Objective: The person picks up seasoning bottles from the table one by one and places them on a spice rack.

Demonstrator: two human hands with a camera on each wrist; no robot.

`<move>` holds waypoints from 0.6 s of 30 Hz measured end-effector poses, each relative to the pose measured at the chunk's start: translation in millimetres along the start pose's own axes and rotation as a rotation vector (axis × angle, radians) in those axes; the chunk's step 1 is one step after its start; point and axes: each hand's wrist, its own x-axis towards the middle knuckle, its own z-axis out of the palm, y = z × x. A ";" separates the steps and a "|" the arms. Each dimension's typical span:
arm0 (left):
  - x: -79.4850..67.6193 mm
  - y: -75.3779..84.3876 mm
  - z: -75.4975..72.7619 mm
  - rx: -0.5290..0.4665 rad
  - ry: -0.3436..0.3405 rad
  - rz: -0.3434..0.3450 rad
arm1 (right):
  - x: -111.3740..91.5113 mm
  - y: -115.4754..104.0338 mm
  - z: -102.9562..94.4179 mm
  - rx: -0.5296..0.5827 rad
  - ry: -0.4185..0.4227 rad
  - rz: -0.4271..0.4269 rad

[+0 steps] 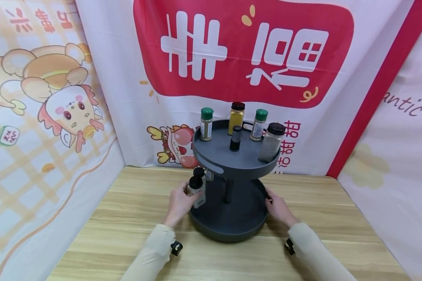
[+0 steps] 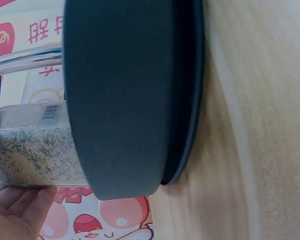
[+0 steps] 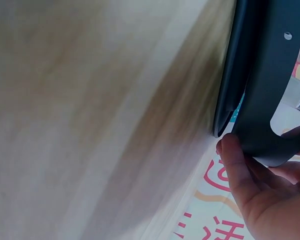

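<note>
My left hand grips a clear seasoning jar with a black lid, at the left side of a dark grey two-tier turntable rack. In the left wrist view, speckled grains fill much of this jar, which overlaps the wall of the lower tray. Just behind it stands another black-lidded jar. On the opposite side, my right hand holds the lower tray by its rim. The right wrist view shows its fingers at the handle cutout, with the tray wall between thumb and fingers.
The upper tray carries green-capped bottles, a yellow bottle, a small black-capped bottle and a large black-lidded jar. A central post joins both trays. Printed cloth hangs behind the wooden table.
</note>
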 end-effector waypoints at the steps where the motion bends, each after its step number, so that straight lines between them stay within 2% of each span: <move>1: -0.2 -1.0 0.7 0.002 0.000 0.001 | -0.7 -0.5 0.3 -0.005 0.005 0.001; 7: -0.5 -6.6 4.3 0.020 0.008 0.002 | -4.4 -1.7 0.9 -0.010 0.029 -0.006; 18: -1.3 -11.1 7.4 0.034 0.006 -0.008 | -6.7 -7.0 -0.6 -0.018 0.008 0.030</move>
